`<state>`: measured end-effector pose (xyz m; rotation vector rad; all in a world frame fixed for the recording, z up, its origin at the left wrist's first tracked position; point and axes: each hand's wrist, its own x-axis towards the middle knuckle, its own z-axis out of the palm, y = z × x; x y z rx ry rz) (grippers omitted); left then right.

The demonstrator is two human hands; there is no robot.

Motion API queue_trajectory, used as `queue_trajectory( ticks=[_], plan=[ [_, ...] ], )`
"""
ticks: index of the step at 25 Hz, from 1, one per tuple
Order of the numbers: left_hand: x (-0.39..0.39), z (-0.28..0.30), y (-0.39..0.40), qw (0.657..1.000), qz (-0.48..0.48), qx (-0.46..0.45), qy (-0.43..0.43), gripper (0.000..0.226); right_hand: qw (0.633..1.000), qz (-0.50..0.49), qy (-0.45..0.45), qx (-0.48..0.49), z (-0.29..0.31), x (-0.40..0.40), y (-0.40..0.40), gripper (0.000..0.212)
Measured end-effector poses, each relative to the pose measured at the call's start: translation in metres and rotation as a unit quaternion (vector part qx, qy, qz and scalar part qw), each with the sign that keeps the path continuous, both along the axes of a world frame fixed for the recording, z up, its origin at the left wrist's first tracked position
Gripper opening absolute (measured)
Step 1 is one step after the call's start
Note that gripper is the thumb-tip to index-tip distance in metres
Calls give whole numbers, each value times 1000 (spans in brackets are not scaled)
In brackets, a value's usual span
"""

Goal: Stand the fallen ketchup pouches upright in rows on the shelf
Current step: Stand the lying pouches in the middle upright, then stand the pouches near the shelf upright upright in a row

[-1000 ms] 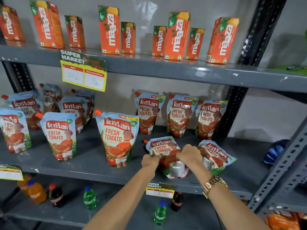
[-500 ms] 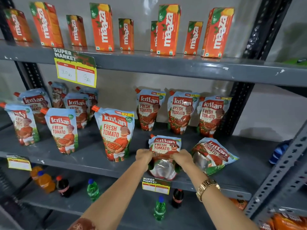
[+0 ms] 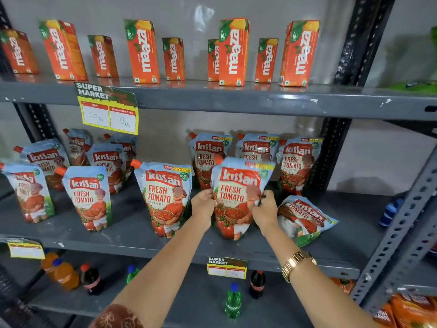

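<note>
A Kissan ketchup pouch point(image 3: 237, 185) stands upright at the front of the grey middle shelf point(image 3: 132, 235). My left hand point(image 3: 203, 205) grips its left edge and my right hand point(image 3: 264, 209) grips its right edge. To its right one more ketchup pouch point(image 3: 305, 217) lies fallen on its back. Another upright pouch point(image 3: 165, 197) stands just left of my hands. Three upright pouches point(image 3: 298, 164) line the back row behind, one partly hidden by the held pouch. Several more pouches point(image 3: 88, 197) stand on the shelf's left part.
Orange Maaza juice cartons point(image 3: 143, 50) stand along the top shelf, with a yellow price tag point(image 3: 108, 111) hanging from its edge. Small drink bottles point(image 3: 233, 300) stand on the bottom shelf. A perforated steel upright point(image 3: 402, 230) borders the right side.
The pouch that lay flat between my hands has been tipped up and now stands upright. The view has shifted closer to the shelf.
</note>
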<state>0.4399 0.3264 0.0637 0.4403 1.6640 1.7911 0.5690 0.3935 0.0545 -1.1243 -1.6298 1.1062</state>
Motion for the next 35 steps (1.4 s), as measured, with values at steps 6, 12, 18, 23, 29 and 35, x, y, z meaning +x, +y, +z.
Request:
queue_trajectory(
  ticks=[6, 12, 18, 23, 29, 35],
  plan=[
    [6, -4, -6, 994, 63, -19, 92, 23, 999, 1, 32, 12, -6, 10, 5, 22],
    [38, 6, -5, 944, 168, 23, 282, 20, 969, -188, 57, 151, -3, 43, 9, 11],
    [86, 10, 16, 938, 102, 84, 321, 11, 957, -276, 39, 84, -16, 87, 27, 15],
    [122, -6, 41, 936, 2, 60, 347, 12, 962, -273, -14, 25, -30, 118, 40, 14],
    [137, -26, 64, 933, -150, -132, 300, 31, 974, -168, -102, -114, -51, 147, 59, 23],
    [138, -26, 73, 904, -151, -171, 361, 27, 966, -116, -70, -222, -47, 159, 88, 28]
  ],
)
